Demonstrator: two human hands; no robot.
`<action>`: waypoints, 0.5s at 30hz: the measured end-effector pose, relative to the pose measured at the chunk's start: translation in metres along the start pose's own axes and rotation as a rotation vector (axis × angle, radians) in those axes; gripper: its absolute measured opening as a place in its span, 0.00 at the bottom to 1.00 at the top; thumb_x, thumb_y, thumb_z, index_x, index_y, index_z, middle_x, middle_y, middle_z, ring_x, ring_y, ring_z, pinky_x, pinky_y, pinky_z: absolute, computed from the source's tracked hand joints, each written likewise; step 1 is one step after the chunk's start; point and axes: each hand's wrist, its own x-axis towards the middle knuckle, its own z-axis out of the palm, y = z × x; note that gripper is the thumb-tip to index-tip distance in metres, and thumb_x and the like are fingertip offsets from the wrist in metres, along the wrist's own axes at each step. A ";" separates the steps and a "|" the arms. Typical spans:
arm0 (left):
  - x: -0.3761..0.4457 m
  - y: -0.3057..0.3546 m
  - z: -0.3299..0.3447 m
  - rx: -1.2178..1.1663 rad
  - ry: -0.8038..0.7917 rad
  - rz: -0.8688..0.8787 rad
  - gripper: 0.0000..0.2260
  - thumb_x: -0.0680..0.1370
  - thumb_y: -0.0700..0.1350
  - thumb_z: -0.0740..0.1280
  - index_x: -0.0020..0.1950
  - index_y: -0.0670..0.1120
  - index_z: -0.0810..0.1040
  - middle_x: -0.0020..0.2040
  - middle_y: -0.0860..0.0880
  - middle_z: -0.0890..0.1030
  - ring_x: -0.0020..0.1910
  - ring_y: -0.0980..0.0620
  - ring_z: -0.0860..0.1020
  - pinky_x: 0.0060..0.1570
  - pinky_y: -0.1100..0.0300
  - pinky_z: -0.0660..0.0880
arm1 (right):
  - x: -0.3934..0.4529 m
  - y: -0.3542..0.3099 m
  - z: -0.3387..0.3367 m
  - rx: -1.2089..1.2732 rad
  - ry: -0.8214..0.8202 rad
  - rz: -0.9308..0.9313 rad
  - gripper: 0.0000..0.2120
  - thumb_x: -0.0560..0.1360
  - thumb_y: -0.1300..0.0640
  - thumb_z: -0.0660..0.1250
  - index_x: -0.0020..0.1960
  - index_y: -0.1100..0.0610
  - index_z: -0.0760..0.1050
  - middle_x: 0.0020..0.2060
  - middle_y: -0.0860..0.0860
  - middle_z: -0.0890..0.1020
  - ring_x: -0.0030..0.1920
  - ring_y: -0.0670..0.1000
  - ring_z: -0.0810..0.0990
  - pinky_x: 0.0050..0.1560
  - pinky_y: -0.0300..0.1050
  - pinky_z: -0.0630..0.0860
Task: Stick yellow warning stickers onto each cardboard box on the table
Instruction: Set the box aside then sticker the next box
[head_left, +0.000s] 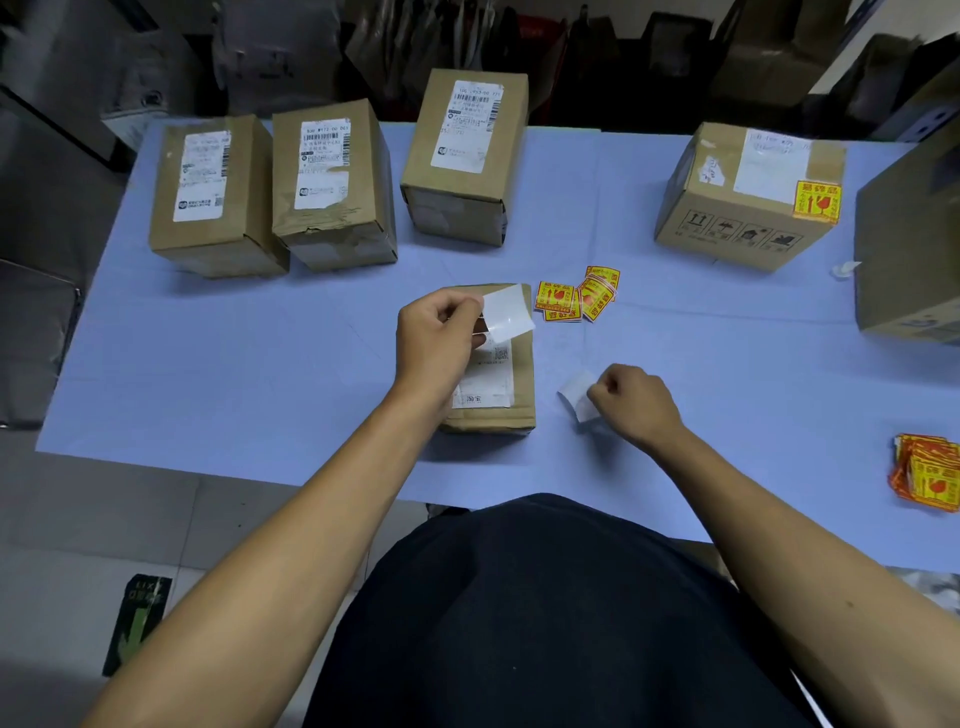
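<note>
A small cardboard box (521, 387) with a white label lies flat mid-table. Above its far end, my left hand (436, 338) pinches a sticker-sized white sheet (508, 313); no printed side shows. To the right of the box, my right hand (636, 405) is closed on a curled white paper (575, 399) just over the table. Several loose yellow warning stickers (577, 297) lie behind the box. Three labelled boxes stand at the back left (208, 244), (337, 239), (457, 213). The back-right box (727, 228) carries a yellow sticker (816, 201).
A larger cardboard box (909, 260) stands at the right edge of the blue table (234, 374). A stack of yellow stickers (927, 470) lies at the front right. A scrap of white paper (844, 269) rests near the large box. Dark bags and cartons line the back.
</note>
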 end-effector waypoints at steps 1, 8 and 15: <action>0.000 -0.001 -0.001 0.008 -0.001 0.000 0.10 0.76 0.38 0.67 0.36 0.46 0.83 0.38 0.51 0.82 0.37 0.54 0.79 0.39 0.61 0.79 | 0.001 0.004 0.002 -0.021 -0.017 0.016 0.09 0.75 0.57 0.61 0.43 0.60 0.76 0.39 0.55 0.81 0.43 0.59 0.78 0.39 0.48 0.71; -0.001 -0.006 -0.003 0.070 -0.023 0.001 0.11 0.77 0.41 0.68 0.35 0.48 0.83 0.34 0.55 0.81 0.36 0.55 0.79 0.44 0.54 0.81 | -0.002 0.016 0.003 -0.058 0.036 0.088 0.05 0.71 0.59 0.68 0.41 0.56 0.72 0.39 0.54 0.80 0.41 0.57 0.76 0.34 0.45 0.67; 0.002 -0.004 -0.007 0.128 -0.029 -0.028 0.07 0.72 0.46 0.68 0.36 0.48 0.83 0.37 0.51 0.84 0.41 0.49 0.83 0.51 0.42 0.82 | -0.014 0.008 -0.006 -0.070 0.134 0.034 0.13 0.74 0.62 0.63 0.57 0.54 0.78 0.49 0.51 0.80 0.46 0.53 0.75 0.42 0.45 0.68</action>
